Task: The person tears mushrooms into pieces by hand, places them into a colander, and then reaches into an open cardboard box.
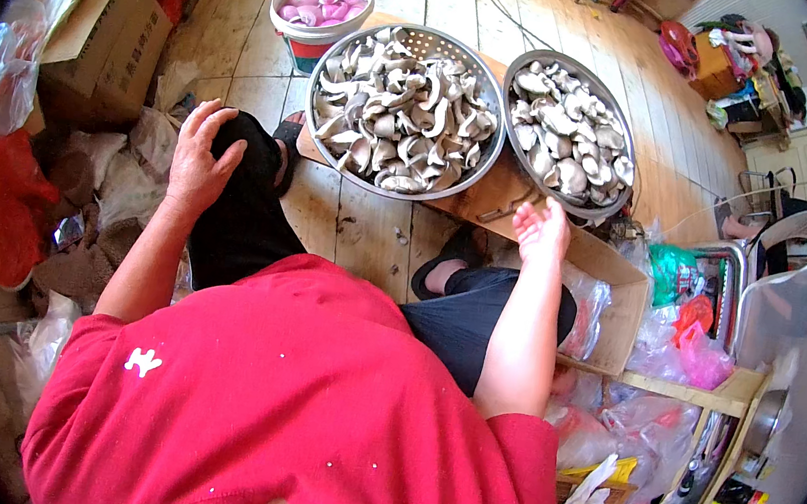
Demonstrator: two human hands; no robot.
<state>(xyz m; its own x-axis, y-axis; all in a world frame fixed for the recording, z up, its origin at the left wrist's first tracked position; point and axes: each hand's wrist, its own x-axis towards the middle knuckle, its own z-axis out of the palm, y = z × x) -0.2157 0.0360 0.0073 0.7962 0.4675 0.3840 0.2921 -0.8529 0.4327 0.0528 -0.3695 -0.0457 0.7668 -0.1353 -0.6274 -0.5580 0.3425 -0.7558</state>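
My left hand [202, 155] rests on my left knee, its thumb apart from the fingers and nothing in it. Over my right thigh, my right hand [544, 230] is raised with the palm turned up and the fingers slightly curled; I see nothing in it. Just beyond that hand stands a steel bowl [513, 77] of grey-white mushrooms [571, 176], probably oyster mushrooms. Left of it, a larger perforated steel colander [490, 158] is heaped with torn mushrooms [401, 119]. Both vessels sit on a low wooden board or bench [485, 175]. A small dark stick-like thing [503, 210] lies at its near edge.
A white-rimmed bucket [309, 35] of peeled purple onions or shallots [320, 6] stands behind the colander on the left. Cardboard boxes [108, 42], sacks and a red plastic bag [12, 211] crowd my left side. An open carton [613, 300] and a shelf [711, 395] with plastic bags flank my right.
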